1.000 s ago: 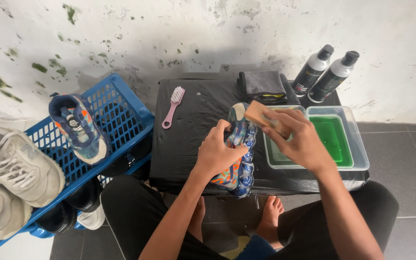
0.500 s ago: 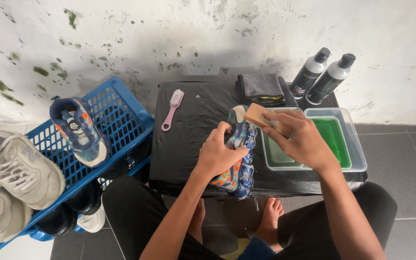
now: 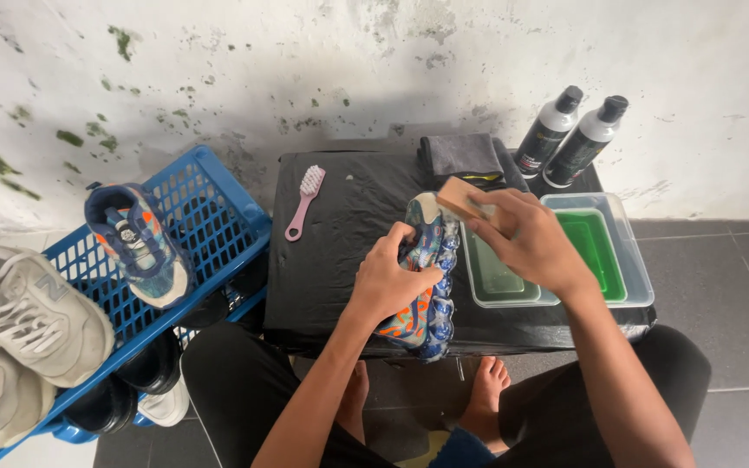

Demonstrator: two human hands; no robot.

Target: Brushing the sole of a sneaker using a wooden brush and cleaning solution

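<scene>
Two clear tubs (image 3: 635, 251) sit side by side — green liquid fills one. A patterned sneaker (image 3: 431, 260) is gripped by the left hand (image 3: 387, 282); a wooden brush (image 3: 465, 199) is clasped by the right hand (image 3: 530, 243). A matching shoe (image 3: 136, 243) lies in the blue basket (image 3: 210, 208).

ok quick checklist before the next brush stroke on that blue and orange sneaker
1. Left hand grips the blue and orange patterned sneaker: ok.
2. Right hand holds the wooden-backed brush at the sneaker's end: ok.
3. Sneaker resting on the black-covered table: ok.
4. Clear tray of green liquid beside the right hand: ok.
5. Bristles wet: cannot tell.
6. Pink toothbrush-shaped brush lying apart from the sneaker: ok.
</scene>
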